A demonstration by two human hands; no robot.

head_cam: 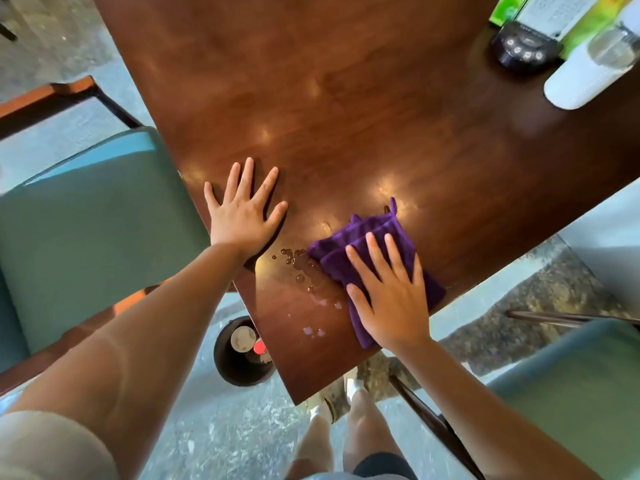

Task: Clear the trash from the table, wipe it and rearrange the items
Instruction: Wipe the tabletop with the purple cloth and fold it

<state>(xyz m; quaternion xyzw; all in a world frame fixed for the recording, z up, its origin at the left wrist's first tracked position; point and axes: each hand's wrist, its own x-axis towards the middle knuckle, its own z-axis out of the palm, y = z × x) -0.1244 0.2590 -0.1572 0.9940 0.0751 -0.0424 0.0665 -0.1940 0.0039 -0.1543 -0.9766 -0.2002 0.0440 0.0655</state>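
Observation:
A folded purple cloth (367,244) lies on the brown wooden table (311,98) near its front corner. My right hand (388,292) presses flat on the cloth with fingers spread. Just left of the cloth is a spill of droplets (301,268), with more drops (313,331) nearer the edge. My left hand (242,213) rests flat on the bare table beside the left edge, fingers apart, holding nothing. A dark round bin (225,362) stands on the floor under the table edge, with a cup and a red-capped item inside.
At the far right of the table stand a white cylinder (575,81), a black device with buttons (523,50) and green boxes (585,26). Teal-cushioned chairs stand at the left (86,230) and lower right (571,393). My legs show below.

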